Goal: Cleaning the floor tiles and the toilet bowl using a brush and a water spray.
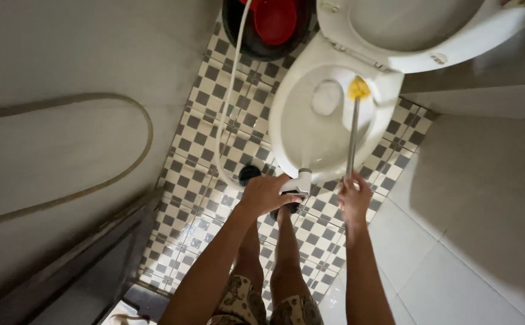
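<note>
Your right hand (354,198) grips the brush (354,120) by its thin, stiff, light handle, yellow head inside the toilet bowl (298,129); your left hand (268,194) clasps the white sprayer (299,183) at the bowl's near rim; likely wet, slippery.

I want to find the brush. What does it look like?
Look into the white toilet bowl in the middle. A thin grey stick runs from the right hand into it: the toilet brush. Only it has a yellow head.
</note>
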